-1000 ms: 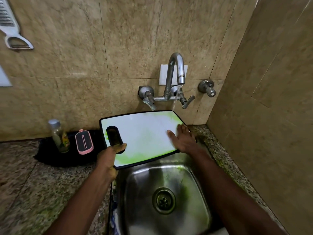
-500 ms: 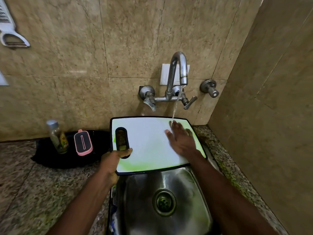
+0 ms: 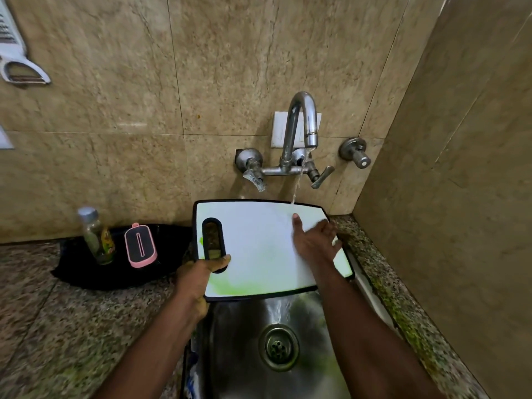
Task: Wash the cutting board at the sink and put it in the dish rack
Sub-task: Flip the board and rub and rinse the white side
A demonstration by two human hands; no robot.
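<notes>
Hands first: the left hand (image 3: 198, 279) grips the cutting board (image 3: 259, 249) at its near left corner, with the thumb on top by the long handle hole (image 3: 212, 243) and the other fingers hidden under the board. The right hand (image 3: 313, 243) lies flat and open on the right part of the board, fingers spread out.

The board is white with a black edge. It is held over the back of the steel sink (image 3: 244, 341), tipped so its far edge is higher. A thin stream of water (image 3: 296, 185) falls from the tap (image 3: 302, 122) onto the far edge, just above the right fingertips. Green stain shows near the front edge and a little by the handle hole. The middle looks mostly white.

Half a second ago the right hand lay more toward the middle of the board; now it sits closer to the right edge. One second ago the board was turned at a slant, and the green covered much more of it.

Left of the sink, on a black mat (image 3: 86, 272), stand a small bottle (image 3: 95, 234) and a pink and black scrubber (image 3: 140, 244). A grater (image 3: 14, 53) on the wall is cut off by the left edge. The bottle's label is too blurry to read.
</notes>
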